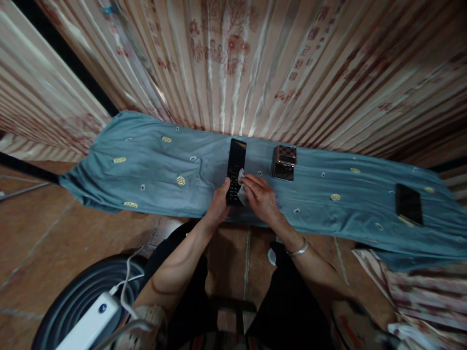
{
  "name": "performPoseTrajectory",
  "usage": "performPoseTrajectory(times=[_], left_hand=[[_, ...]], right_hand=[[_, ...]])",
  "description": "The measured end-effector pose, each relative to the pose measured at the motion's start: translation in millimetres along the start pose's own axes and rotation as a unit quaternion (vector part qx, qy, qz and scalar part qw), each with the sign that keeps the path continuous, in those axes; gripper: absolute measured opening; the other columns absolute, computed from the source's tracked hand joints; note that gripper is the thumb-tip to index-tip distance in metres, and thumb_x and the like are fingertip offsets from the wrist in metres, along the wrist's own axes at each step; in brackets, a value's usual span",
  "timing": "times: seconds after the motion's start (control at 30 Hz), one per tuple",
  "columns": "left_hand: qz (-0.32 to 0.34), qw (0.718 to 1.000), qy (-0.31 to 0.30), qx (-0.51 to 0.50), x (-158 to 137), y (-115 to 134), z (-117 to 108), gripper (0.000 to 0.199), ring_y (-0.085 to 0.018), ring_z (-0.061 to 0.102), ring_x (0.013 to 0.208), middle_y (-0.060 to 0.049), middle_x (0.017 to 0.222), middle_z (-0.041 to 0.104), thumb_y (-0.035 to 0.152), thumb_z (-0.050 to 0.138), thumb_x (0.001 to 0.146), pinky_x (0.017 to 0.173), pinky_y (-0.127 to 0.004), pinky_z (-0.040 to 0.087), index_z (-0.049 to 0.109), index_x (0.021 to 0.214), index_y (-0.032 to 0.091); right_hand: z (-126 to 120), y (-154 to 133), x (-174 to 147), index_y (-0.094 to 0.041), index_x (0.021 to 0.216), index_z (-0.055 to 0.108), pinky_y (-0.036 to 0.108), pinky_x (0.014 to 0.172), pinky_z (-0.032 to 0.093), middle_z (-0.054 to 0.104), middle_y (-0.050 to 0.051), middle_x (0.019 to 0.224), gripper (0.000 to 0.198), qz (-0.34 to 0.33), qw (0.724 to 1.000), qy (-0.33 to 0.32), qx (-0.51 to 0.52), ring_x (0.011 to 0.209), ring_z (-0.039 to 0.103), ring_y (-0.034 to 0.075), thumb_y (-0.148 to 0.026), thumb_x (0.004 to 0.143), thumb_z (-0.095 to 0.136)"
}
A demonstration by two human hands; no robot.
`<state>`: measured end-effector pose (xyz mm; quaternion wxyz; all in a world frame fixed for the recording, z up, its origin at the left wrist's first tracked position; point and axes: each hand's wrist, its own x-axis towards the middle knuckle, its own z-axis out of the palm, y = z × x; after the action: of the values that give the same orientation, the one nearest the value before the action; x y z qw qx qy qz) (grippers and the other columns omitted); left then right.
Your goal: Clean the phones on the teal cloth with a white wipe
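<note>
A black flip phone [237,155], unfolded with its keypad half toward me, is held over the cloth-covered bench. My left hand [219,199] grips its lower half at the left edge, thumb beside the keys. In my right hand [260,194] a white tissue [241,181] is pinched between the fingers and pressed against the right side of the phone near the hinge and keypad. Part of the keypad is hidden under the tissue. To the right stands another folding phone [286,155] with a checkered brown cover, partly open on the cloth.
A dark smartphone [408,204] lies at the bench's right end. Blue patterned cloth [175,160] covers the bench, and a pleated curtain [233,73] hangs behind it. At lower left, a white power bank [91,321] with a cable rests on a round black stool [65,301].
</note>
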<state>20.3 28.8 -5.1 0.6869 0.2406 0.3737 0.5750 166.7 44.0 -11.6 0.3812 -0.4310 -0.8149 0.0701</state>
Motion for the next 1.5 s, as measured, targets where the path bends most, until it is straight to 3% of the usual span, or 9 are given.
performPoseTrajectory(times=[0.27,0.53,0.77,0.93,1.27,1.5], left_hand=[[0.032,0.992,0.010,0.122,0.0,-12.2,-7.2,0.056,-0.022,0.068,0.092,-0.010,0.088,0.076,0.064,0.063,0.083,0.087,-0.033,0.048,0.075,0.093,0.010],[0.066,0.979,0.004,0.194,-2.2,-6.2,-4.2,0.057,-0.024,0.068,0.096,-0.009,0.091,0.077,0.065,0.059,0.083,0.089,-0.032,0.049,0.075,0.094,0.012],[0.063,0.960,0.000,0.272,-2.8,-5.0,-3.7,0.052,-0.021,0.066,0.084,-0.006,0.085,0.076,0.061,0.052,0.087,0.080,-0.032,0.049,0.074,0.089,0.015],[0.064,0.948,0.000,0.313,-2.3,-4.6,-3.4,0.044,-0.021,0.065,0.088,-0.005,0.084,0.075,0.054,0.049,0.090,0.084,-0.032,0.049,0.074,0.088,0.017],[0.059,0.942,-0.027,0.330,-3.5,-7.6,-0.7,0.041,-0.021,0.064,0.085,-0.004,0.079,0.073,0.047,0.047,0.090,0.082,-0.031,0.048,0.073,0.085,0.015],[-0.003,0.971,0.001,0.238,-5.3,-6.7,-2.4,0.050,-0.020,0.066,0.071,-0.005,0.068,0.069,0.060,0.048,0.090,0.068,-0.031,0.051,0.069,0.079,0.016]], right_hand=[[-4.0,-2.5,3.9,-0.018,0.125,0.069,0.046,0.100,0.052,0.071,0.014,0.122,0.036,-0.012,1.000,0.008,-0.018,0.109,0.065,0.026,-0.025,0.103,0.041],[-5.3,-1.6,3.6,-0.018,0.125,0.068,0.045,0.100,0.053,0.071,0.013,0.121,0.035,-0.022,0.999,0.013,-0.038,0.109,0.065,0.025,-0.023,0.103,0.042],[-4.8,-6.5,5.7,-0.018,0.126,0.067,0.046,0.102,0.052,0.070,0.014,0.125,0.035,-0.022,0.999,0.020,-0.043,0.113,0.065,0.026,-0.024,0.103,0.042],[-7.4,-11.1,7.7,-0.018,0.137,0.058,0.045,0.105,0.051,0.070,0.013,0.127,0.039,-0.002,1.000,0.022,0.003,0.116,0.065,0.026,-0.025,0.101,0.044],[-12.1,-11.6,9.6,-0.020,0.134,0.059,0.040,0.103,0.051,0.072,0.010,0.126,0.036,-0.014,0.999,0.011,0.048,0.114,0.066,0.022,-0.023,0.102,0.043],[-10.5,-4.4,7.3,-0.021,0.135,0.060,0.042,0.104,0.050,0.071,0.010,0.127,0.038,-0.010,1.000,-0.003,0.011,0.114,0.065,0.023,-0.023,0.103,0.039]])
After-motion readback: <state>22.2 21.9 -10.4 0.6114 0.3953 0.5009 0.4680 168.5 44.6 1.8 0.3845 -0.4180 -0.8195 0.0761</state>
